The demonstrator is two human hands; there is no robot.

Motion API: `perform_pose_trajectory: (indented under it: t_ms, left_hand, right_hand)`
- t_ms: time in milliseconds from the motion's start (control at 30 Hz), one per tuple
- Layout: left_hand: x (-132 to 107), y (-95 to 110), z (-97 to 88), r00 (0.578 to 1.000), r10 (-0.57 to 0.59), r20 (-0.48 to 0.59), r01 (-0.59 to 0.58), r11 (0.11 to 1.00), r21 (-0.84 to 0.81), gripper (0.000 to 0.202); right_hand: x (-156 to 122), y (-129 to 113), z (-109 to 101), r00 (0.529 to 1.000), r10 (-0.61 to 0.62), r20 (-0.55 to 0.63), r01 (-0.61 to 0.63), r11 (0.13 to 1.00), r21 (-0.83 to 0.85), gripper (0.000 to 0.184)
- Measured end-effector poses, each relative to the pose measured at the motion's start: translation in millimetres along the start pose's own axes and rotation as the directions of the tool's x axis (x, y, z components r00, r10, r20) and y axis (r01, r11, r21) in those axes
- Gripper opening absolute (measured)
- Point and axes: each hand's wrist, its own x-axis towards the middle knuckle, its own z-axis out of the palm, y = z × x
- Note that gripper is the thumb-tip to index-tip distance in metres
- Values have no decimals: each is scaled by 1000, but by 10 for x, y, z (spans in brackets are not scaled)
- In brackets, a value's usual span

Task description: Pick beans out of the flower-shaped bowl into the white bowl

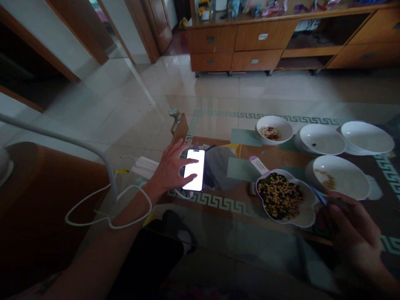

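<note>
My left hand [173, 166] reaches out over a smartphone [195, 170] lying on the glass table, its fingers spread and the fingertips on the lit white screen. My right hand [353, 231] is at the lower right, fingers curled around a thin blue-tipped utensil [319, 196] whose end points into a flower-shaped bowl [308, 217] full of mixed dark and yellow beans. The hand is dark and partly cut off by the frame edge.
Several white bowls stand on the glass table [218, 125]: one with reddish bits [274, 130], one with a dark speck [320, 139], another [366, 137], one with crumbs [340, 177]. A white cable [103, 208] loops near my left arm. A wooden cabinet [250, 43] stands behind.
</note>
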Motion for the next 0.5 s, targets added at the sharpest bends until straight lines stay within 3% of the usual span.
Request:
perform_pose_trajectory:
  t_ms: [267, 500]
  left_hand:
    - [-34, -59, 5, 999, -34, 35, 33, 999, 9, 57]
    - [-57, -64, 18, 999, -24, 35, 23, 1000, 12, 58]
  right_hand:
    - [5, -20, 1, 999, -11, 30, 11, 1000, -2, 37]
    - [12, -41, 16, 1000, -8, 8, 8, 1000, -15, 38]
